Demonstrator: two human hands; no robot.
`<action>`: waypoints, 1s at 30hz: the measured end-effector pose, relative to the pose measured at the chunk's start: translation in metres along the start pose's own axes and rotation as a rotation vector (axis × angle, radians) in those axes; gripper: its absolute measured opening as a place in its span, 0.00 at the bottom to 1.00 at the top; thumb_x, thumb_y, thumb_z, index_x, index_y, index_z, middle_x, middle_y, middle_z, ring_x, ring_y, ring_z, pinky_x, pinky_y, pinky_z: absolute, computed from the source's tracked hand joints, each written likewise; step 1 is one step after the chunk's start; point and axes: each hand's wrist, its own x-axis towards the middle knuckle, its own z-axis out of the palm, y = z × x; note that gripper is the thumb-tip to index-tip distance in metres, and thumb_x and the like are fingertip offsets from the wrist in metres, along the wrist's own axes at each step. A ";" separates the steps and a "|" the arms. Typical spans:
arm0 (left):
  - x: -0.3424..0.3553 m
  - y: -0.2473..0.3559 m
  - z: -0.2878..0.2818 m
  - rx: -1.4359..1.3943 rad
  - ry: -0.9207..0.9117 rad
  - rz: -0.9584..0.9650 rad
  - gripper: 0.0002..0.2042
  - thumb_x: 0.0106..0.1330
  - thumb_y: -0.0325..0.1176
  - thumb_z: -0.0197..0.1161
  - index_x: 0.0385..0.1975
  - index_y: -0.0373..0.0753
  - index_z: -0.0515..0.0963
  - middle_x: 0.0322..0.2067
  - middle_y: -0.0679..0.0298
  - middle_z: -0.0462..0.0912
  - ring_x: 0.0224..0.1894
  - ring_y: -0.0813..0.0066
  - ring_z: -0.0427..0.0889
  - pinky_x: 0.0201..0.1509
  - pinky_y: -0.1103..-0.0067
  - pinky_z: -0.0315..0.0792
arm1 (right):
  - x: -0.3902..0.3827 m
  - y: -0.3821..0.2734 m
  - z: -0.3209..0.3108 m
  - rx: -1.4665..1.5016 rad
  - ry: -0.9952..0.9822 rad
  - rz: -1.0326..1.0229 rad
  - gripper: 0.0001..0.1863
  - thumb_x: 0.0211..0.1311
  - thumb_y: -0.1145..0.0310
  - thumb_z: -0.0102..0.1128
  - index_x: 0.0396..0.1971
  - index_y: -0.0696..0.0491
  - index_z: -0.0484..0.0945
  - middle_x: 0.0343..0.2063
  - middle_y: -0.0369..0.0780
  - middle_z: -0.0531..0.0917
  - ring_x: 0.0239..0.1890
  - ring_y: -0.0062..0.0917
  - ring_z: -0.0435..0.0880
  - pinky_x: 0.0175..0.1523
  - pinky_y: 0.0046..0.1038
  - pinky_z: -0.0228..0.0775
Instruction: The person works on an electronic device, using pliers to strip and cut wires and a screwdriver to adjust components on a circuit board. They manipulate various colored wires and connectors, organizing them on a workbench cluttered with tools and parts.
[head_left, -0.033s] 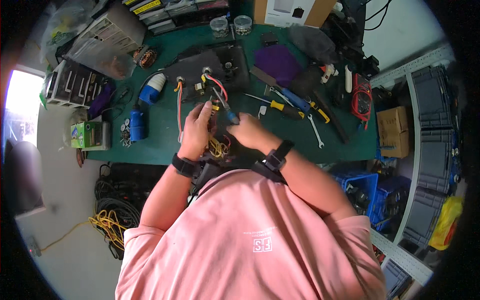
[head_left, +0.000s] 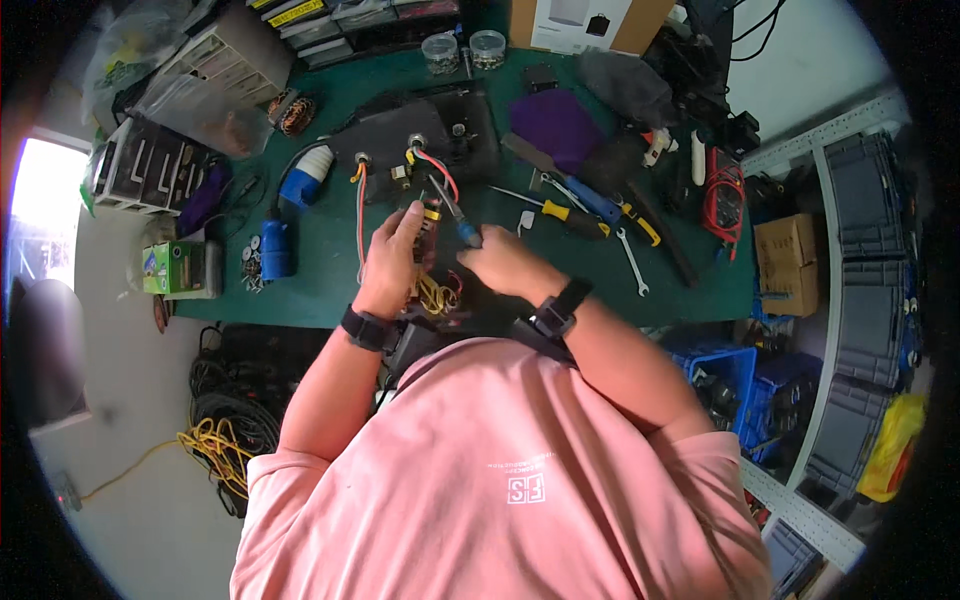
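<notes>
My left hand [head_left: 393, 255] grips a small board assembly [head_left: 428, 235] with a yellow-topped part and loose yellow wires [head_left: 437, 295] hanging below it. In my right hand [head_left: 500, 262] is a blue-handled tool [head_left: 464, 231] with a metal shaft, its end near the top of the assembly; the exact tip is hard to make out. Just beyond my hands lies a black housing [head_left: 460, 160] with two round metal connectors, from which red, white and orange wires [head_left: 360, 215] run. At the left are a blue plug [head_left: 277, 255] and a white-and-blue connector [head_left: 305, 175] on a black cable.
The green bench [head_left: 680, 305] holds screwdrivers [head_left: 555, 208], a wrench [head_left: 631, 260], purple cloth [head_left: 550, 125], a red-cased meter [head_left: 722, 200] and small parts drawers [head_left: 140, 165]. A cardboard box [head_left: 785, 262] and grey crates [head_left: 860, 310] stand right. Coiled cables [head_left: 225, 440] lie below the bench.
</notes>
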 end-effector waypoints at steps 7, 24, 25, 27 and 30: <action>0.000 -0.003 -0.010 -0.051 0.020 -0.026 0.21 0.71 0.48 0.56 0.48 0.33 0.75 0.32 0.65 0.78 0.26 0.80 0.74 0.28 0.82 0.69 | -0.004 -0.006 -0.027 0.057 -0.401 0.117 0.14 0.59 0.63 0.59 0.38 0.58 0.74 0.30 0.41 0.79 0.34 0.31 0.80 0.39 0.36 0.76; -0.007 0.018 -0.020 -0.119 -0.055 -0.130 0.19 0.71 0.49 0.55 0.41 0.35 0.77 0.26 0.66 0.78 0.23 0.80 0.74 0.26 0.82 0.69 | -0.003 0.021 -0.004 -0.072 -0.236 -0.048 0.15 0.53 0.68 0.60 0.39 0.60 0.76 0.35 0.53 0.82 0.40 0.44 0.81 0.44 0.38 0.71; -0.006 0.016 -0.019 -0.112 -0.046 -0.132 0.19 0.71 0.49 0.54 0.42 0.36 0.77 0.26 0.66 0.78 0.23 0.80 0.74 0.26 0.83 0.69 | -0.003 0.021 -0.003 -0.070 -0.228 -0.056 0.15 0.53 0.68 0.59 0.40 0.61 0.76 0.36 0.53 0.82 0.40 0.44 0.81 0.44 0.38 0.71; -0.007 0.017 -0.017 -0.119 -0.047 -0.132 0.19 0.72 0.48 0.54 0.42 0.36 0.77 0.26 0.66 0.78 0.23 0.80 0.74 0.26 0.83 0.68 | -0.003 0.021 -0.002 -0.060 -0.235 -0.048 0.16 0.53 0.69 0.59 0.40 0.61 0.76 0.37 0.54 0.82 0.41 0.45 0.81 0.45 0.39 0.71; -0.009 0.019 -0.013 -0.143 -0.069 -0.129 0.19 0.72 0.48 0.54 0.42 0.36 0.77 0.26 0.66 0.78 0.23 0.80 0.74 0.26 0.83 0.68 | -0.002 0.021 -0.001 -0.059 -0.242 -0.063 0.16 0.53 0.68 0.59 0.40 0.60 0.76 0.35 0.51 0.82 0.40 0.41 0.82 0.42 0.37 0.72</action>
